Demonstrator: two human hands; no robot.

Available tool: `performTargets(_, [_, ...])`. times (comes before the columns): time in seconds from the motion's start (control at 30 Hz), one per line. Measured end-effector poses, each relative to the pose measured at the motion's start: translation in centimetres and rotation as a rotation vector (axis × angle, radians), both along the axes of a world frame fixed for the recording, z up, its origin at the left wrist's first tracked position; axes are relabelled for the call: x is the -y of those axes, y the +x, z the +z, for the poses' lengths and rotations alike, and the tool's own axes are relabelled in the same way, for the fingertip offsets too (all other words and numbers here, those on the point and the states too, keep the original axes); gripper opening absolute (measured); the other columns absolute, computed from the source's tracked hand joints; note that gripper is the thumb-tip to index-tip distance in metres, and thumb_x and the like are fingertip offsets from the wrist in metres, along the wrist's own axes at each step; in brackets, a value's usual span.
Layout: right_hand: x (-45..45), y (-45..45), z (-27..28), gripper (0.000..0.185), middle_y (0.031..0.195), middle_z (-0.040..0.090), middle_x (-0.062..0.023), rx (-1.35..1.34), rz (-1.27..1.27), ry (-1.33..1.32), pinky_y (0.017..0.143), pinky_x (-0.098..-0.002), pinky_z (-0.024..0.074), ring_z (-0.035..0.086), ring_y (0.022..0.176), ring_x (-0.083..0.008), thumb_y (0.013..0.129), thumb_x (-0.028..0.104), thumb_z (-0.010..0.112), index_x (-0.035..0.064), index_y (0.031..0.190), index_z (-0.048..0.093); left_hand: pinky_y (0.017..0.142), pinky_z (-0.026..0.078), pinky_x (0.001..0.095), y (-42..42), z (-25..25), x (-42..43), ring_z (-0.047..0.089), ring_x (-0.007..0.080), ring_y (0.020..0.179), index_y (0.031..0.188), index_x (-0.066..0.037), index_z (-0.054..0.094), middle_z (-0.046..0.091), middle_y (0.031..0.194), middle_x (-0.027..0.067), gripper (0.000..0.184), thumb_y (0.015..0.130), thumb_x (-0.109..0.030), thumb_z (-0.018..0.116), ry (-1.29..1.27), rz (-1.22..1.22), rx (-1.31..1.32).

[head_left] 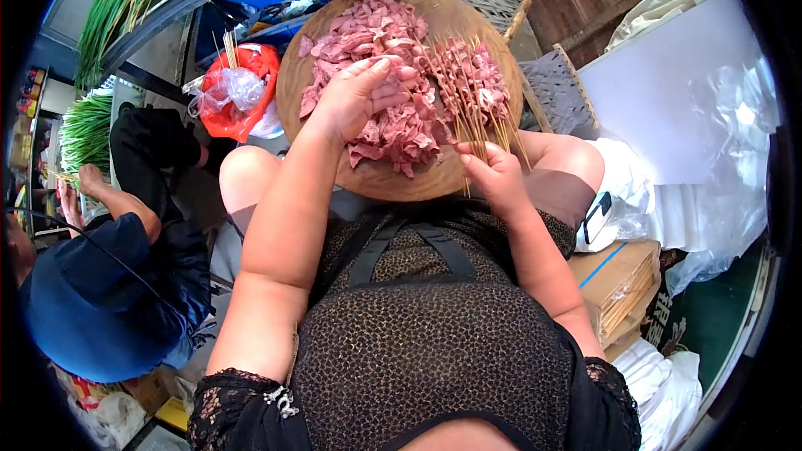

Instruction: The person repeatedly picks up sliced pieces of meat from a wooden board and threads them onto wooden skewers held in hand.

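Note:
A heap of sliced raw pink meat [368, 29] covers much of a round wooden board [380, 184] that sits across the person's lap. My left hand [368, 96] is over the heap, palm turned partly up, fingers loosely curved and apart, with nothing visible in them. On the board's right side lie several meat skewers [468, 83], threaded with meat pieces, their bare bamboo ends pointing down toward the body. My right hand [499, 177] is closed around the bare ends of some of these skewers, thumb against the sticks. How many it grips I cannot tell.
A red plastic bag [263, 75] with bare sticks stands left of the board. Another person [109, 284] sits at left beside green stalks [83, 129]. Woven stools [555, 88] stand at right, near a phone [595, 219] and cardboard [618, 284].

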State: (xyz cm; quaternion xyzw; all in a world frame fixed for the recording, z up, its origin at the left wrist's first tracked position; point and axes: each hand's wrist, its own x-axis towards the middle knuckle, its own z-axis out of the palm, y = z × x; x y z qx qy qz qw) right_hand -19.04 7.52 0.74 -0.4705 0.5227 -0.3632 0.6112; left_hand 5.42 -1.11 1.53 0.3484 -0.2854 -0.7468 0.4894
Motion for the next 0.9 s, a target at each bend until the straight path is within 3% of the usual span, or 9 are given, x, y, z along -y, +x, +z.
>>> performTargets(0.23, [1.1,1.0,-0.4,0.019,0.069,0.053,0.0045,0.227,-0.012,0.136,0.046,-0.017,0.0314,0.041,0.051,-0.0028,0.084,0.011,0.059,0.0031,0.102,0.059,0.082,0.05,0.0355,-1.5,-0.9,-0.6,0.061,0.0214,0.091,0.11,-0.004,0.053,0.061,0.106,0.0128,0.026,0.092,-0.022,0.048,0.028,-0.095,-0.005])
performTargets(0.4, [1.4,1.1,-0.9,0.02,0.068,0.054,0.0025,0.237,-0.077,0.14,0.041,-0.0164,0.0286,0.04,0.047,-0.0023,0.084,0.012,0.059,0.0036,0.102,0.058,0.081,0.05,0.0345,-0.9,-1.1,0.2,0.061,0.0179,0.09,0.114,-0.004,0.051,0.062,0.102,0.0103,0.028,0.093,-0.022,0.046,0.011,0.126,-0.094])
performTargets(0.5, [1.4,0.3,0.4,0.02,0.067,0.055,0.0013,0.254,-0.135,0.148,0.04,-0.0156,0.0284,0.04,0.045,-0.0023,0.085,0.011,0.059,0.0038,0.103,0.058,0.075,0.049,0.0274,1.9,-0.8,1.8,0.06,0.015,0.084,0.109,-0.003,0.057,0.064,0.096,0.0085,0.027,0.089,-0.02,0.054,-0.256,0.275,0.385])
performTargets(0.53, [1.3,0.1,0.5,0.019,0.067,0.055,0.0006,0.255,-0.159,0.14,0.04,-0.0152,0.0283,0.039,0.044,-0.0024,0.085,0.011,0.058,0.0039,0.102,0.058,0.072,0.048,0.0248,2.6,-0.8,2.0,0.06,0.012,0.08,0.103,-0.002,0.061,0.065,0.09,0.0065,0.026,0.085,-0.02,0.061,-0.316,0.252,0.61])
performTargets(0.57, [1.3,0.0,0.5,0.019,0.067,0.055,0.0006,0.255,-0.16,0.14,0.04,-0.0152,0.0283,0.039,0.044,-0.0024,0.085,0.011,0.058,0.0039,0.102,0.058,0.072,0.048,0.0248,2.6,-1.1,1.9,0.06,0.012,0.08,0.103,-0.002,0.061,0.065,0.09,0.0065,0.026,0.085,-0.02,0.061,-0.316,0.251,0.611])
performTargets(0.63, [1.1,-0.2,0.4,0.018,0.068,0.054,0.0007,0.229,-0.179,0.141,0.036,-0.0156,0.0258,0.036,0.042,-0.0023,0.086,0.011,0.056,0.0062,0.103,0.057,0.071,0.048,0.0256,2.3,-0.5,0.7,0.061,0.0133,0.075,0.098,-0.003,0.063,0.066,0.086,0.0075,0.026,0.079,-0.021,0.066,-0.496,0.042,1.111])
performTargets(0.7, [0.9,-0.3,0.1,0.018,0.068,0.055,0.0008,0.228,-0.177,0.154,0.036,-0.0154,0.026,0.036,0.041,-0.0021,0.086,0.012,0.057,0.0063,0.102,0.057,0.072,0.047,0.036,1.5,-0.2,-0.8,0.061,0.0293,0.078,0.082,-0.004,0.065,0.063,0.081,0.0153,0.025,0.069,-0.024,0.069,-0.57,-0.054,1.531])
performTargets(0.8, [0.5,-0.1,-0.3,0.018,0.067,0.055,0.0008,0.227,-0.177,0.168,0.037,-0.0152,0.0263,0.036,0.041,-0.0019,0.085,0.012,0.058,0.0062,0.102,0.058,0.073,0.047,0.0359,1.7,-2.2,-0.4,0.06,0.0306,0.078,0.084,-0.005,0.066,0.062,0.083,0.0177,0.021,0.073,-0.022,0.066,-0.657,-0.108,1.593])
performTargets(0.9, [0.3,-0.1,-0.3,0.02,0.066,0.055,0.0003,0.232,-0.146,0.191,0.038,-0.016,0.0289,0.039,0.043,-0.0027,0.084,0.011,0.059,0.0051,0.103,0.059,0.072,0.047,0.0334,1.9,-1.4,0.2,0.062,0.026,0.078,0.09,-0.003,0.065,0.065,0.084,0.0145,0.018,0.08,-0.017,0.06,-0.516,-0.101,1.353])
